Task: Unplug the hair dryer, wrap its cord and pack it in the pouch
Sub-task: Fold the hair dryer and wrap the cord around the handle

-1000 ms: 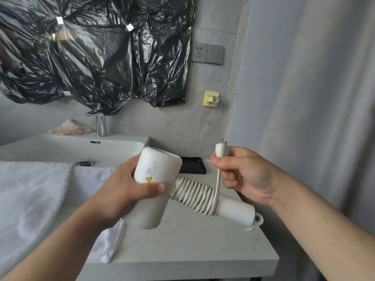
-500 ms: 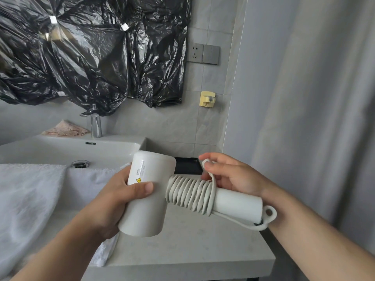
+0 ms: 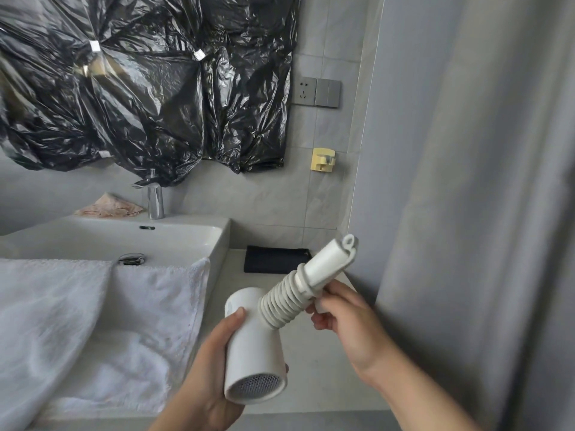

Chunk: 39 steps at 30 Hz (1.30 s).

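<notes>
White plastic hair dryer (image 3: pixel 253 346) sits in the left hand (image 3: pixel 207 377). That hand comes up from below and grips the fat round body, with the thumb on top. The end with the little holes faces the camera. The dryer's handle (image 3: pixel 326 262) pokes up and away from both hands, tilted to the right. The white cord (image 3: pixel 281 303) is wound round the handle in tight rings.

The right hand (image 3: pixel 348 321) reaches in from the right, just beside the rings. Its fingers are curled and pinch the loose end of the cord under the handle. The plug is mostly hidden by the fingers.

Past the hands, a flat black pouch (image 3: pixel 275 259) lies on the grey counter (image 3: pixel 314 381) by the wall, apart from the dryer. Left of the left hand, a white towel (image 3: pixel 93 309) hangs over the sink (image 3: pixel 174 234). A shiny tap (image 3: pixel 155 200) stands behind the sink. Black plastic bags (image 3: pixel 140 88) cover the wall above it. A grey curtain (image 3: pixel 466 181) hangs close on the right of the right hand.
</notes>
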Available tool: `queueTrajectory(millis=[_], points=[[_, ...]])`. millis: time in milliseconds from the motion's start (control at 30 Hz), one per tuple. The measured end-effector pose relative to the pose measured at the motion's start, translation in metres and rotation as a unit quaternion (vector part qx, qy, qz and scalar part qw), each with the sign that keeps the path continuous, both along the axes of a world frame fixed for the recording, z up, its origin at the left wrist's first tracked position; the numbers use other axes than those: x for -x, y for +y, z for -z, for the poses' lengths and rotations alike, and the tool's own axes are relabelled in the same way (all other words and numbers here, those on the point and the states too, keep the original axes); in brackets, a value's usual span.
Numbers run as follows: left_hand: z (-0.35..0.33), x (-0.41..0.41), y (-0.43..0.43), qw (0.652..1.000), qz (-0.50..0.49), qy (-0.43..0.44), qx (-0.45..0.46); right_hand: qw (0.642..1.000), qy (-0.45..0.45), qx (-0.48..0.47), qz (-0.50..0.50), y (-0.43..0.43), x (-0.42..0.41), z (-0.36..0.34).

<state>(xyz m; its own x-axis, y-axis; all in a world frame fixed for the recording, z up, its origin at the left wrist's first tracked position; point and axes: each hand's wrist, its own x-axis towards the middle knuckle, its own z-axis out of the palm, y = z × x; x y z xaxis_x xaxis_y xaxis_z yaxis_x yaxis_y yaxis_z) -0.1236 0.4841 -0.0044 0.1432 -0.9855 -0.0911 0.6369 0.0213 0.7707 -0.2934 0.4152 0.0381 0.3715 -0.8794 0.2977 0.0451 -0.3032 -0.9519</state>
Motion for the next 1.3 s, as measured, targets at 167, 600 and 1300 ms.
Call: queueTrajectory(millis=[167,600,1300], points=[[0.017,0.009,-0.012,0.993,-0.001,-0.072,-0.089,0.999,0.028,-0.025,-0.02,0.004,-0.009,0.018],[0.023,0.006,-0.031,0.932,0.065,-0.327,-0.14,0.99,0.138,0.012,0.032,-0.006,-0.002,0.044],[0.028,-0.001,-0.037,0.78,0.026,-0.62,0.082,0.974,0.226,0.033,-0.012,-0.022,0.011,0.037]])
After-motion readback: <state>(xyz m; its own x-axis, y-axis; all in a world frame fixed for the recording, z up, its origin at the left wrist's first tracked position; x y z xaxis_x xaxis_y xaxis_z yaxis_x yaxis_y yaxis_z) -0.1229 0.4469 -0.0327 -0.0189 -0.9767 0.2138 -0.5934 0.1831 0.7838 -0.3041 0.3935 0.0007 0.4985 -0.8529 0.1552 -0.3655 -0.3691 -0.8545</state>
